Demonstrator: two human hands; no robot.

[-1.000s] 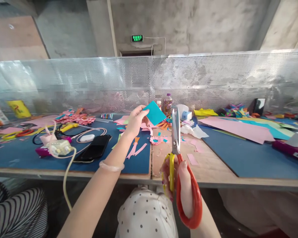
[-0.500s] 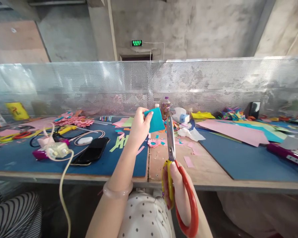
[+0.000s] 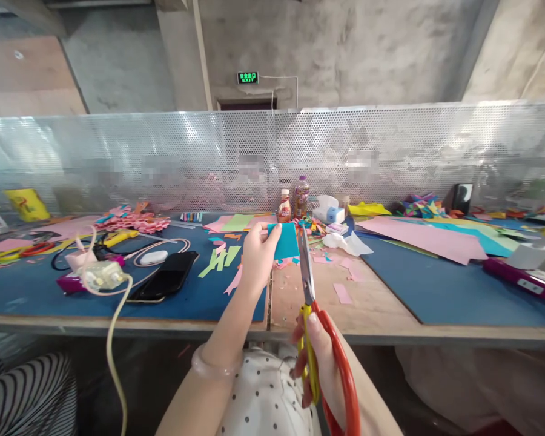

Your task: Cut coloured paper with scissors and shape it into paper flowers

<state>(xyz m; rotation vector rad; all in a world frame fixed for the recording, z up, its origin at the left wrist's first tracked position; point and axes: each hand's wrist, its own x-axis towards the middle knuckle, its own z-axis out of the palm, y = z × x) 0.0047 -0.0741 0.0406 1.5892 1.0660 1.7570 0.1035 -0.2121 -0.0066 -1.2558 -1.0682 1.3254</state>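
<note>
My left hand point(image 3: 260, 251) pinches a square of teal paper point(image 3: 286, 241) by its left edge, thumb on the near face, held up above the table. My right hand point(image 3: 326, 351) grips a pair of scissors point(image 3: 307, 275) with one red and one yellow handle. The blades point up and away, nearly together, just right of the teal paper and apart from it. Several fingers curl around the yellow handle. Pink paper scraps point(image 3: 343, 294) lie on the bare wood beyond the scissors.
A phone point(image 3: 168, 277), charger cables and green paper strips point(image 3: 218, 260) lie on the left blue mat. Two bottles point(image 3: 301, 195) and a tissue pack point(image 3: 333, 214) stand at the back. Large pink paper sheets point(image 3: 418, 238) are on the right. A perforated metal screen point(image 3: 172, 157) runs behind.
My left hand has lowered the teal paper, which now faces me more squarely. The scissors have dropped slightly and moved a little left, and their blades look closer together.
</note>
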